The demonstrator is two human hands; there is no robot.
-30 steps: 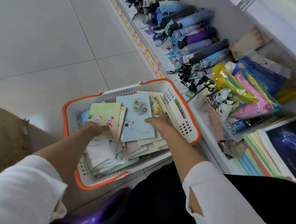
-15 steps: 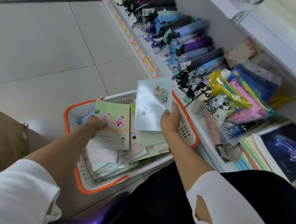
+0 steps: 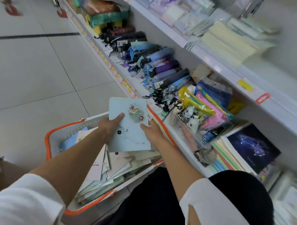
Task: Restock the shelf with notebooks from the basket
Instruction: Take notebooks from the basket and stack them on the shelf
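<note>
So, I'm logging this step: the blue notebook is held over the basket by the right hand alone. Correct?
Not alone. The head view shows both hands holding the blue notebook over the basket: the left hand grips its left edge, the right hand its right edge.

Folded umbrellas [image 3: 158, 65] lie in a row at the far right. Colourful plastic pouches [image 3: 206, 109] sit nearer. Pale floor tiles [image 3: 33, 69] spread left.

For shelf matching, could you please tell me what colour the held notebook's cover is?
The notebook is pale blue with a small cartoon; head view.
</note>
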